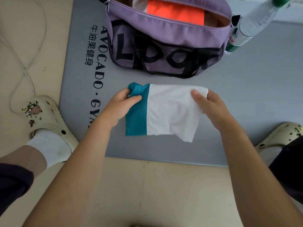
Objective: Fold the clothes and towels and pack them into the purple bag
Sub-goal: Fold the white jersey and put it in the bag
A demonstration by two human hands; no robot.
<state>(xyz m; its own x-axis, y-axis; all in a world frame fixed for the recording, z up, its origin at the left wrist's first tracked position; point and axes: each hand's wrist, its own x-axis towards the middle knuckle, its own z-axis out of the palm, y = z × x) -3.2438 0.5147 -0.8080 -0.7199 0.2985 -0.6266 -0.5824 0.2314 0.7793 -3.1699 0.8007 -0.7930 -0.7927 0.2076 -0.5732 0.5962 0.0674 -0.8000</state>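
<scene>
I've got the teal-and-white garment (165,112) held up by its top edge w/ both hands, hanging just above the grey mat (246,95), roughly mid-mat and just in front of the purple bag (164,51). My left hand (121,105) pinches the bunched teal corner between thumb and fingers; my right hand (208,104) pinches the white corner, thumb on top. The bag sits toward the mat's far edge, zip open, w/ an orange folded item (175,13) already inside and something pale beside it, prob another cloth but I can't tell from this angle. A water bottle (250,25) stands touching the bag's right end. Risks from here: the lower white corner hangs uneven, so laying it down as is would likely fold in a crease; the teal bunch in my left could slip and undo the alignment; and swinging toward the bag w/ my right could knock the bottle over. 1 garment in hand, fold not yet finished.
</scene>
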